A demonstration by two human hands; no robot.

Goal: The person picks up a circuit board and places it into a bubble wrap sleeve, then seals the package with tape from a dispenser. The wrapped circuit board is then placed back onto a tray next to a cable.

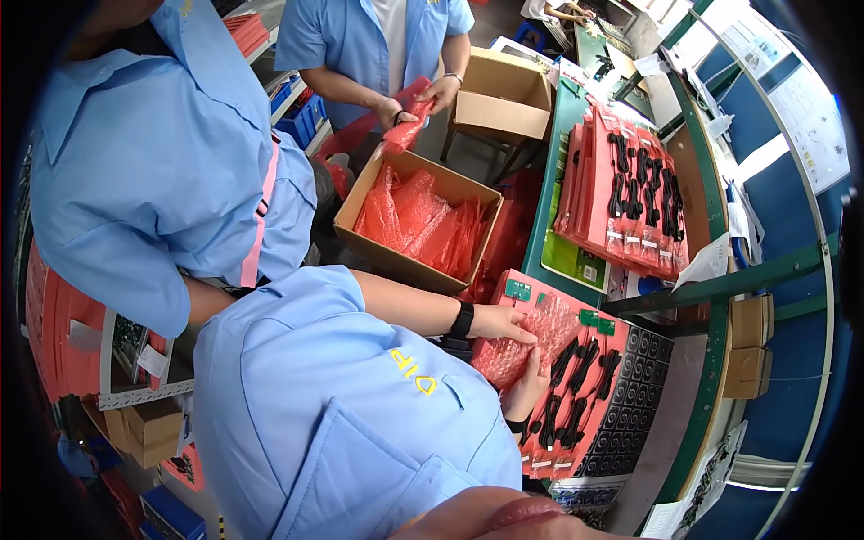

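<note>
My left hand (506,324), with a black band at the wrist, grips a translucent red bubble-wrap bag (560,317) along its upper left side. From below, my right hand (529,385) holds the same bag, its fingers closed on the lower edge. Whatever may be inside the bag cannot be made out. Beneath it lies a pink sheet (589,430) bearing rows of coiled black cables (577,364). Small green circuit boards (598,321) rest near the sheet's upper edge, and another green board (517,289) is just above my left hand.
An open carton (349,219) of red bubble bags stands left of the green bench (537,243). Stacked pink sheets with black cables (621,189) sit farther along. One co-worker (378,63) handles red bubble wrap; another (171,171) stands close on my left. A black tray (641,382) adjoins the pink sheet.
</note>
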